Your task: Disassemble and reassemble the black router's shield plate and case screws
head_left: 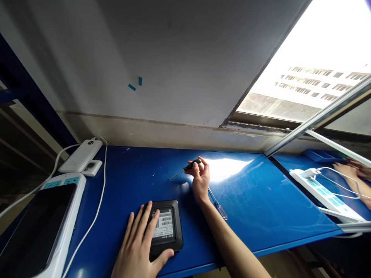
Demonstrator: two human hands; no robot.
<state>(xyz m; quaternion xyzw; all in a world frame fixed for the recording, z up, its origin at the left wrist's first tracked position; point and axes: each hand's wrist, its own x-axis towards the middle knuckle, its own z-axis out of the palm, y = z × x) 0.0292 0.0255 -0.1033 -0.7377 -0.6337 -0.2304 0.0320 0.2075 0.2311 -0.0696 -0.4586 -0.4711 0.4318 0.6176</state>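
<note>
My left hand lies with spread fingers over the left side of a flat black device, which rests on the blue desk. A white label with barcodes shows on the device's upper face. Above and to the right of it, my right hand grips a screwdriver with a black and yellow handle. Its thin shaft points left and down, apart from the device. A second screwdriver with a clear bluish handle lies on the desk, partly behind my right wrist. Two tiny bits sit left of the screwdriver tip.
At the left, a black phone lies on a white power strip, beside a white power bank and a cable. Past a metal frame at right are another power strip, a blue tray and another person's hands.
</note>
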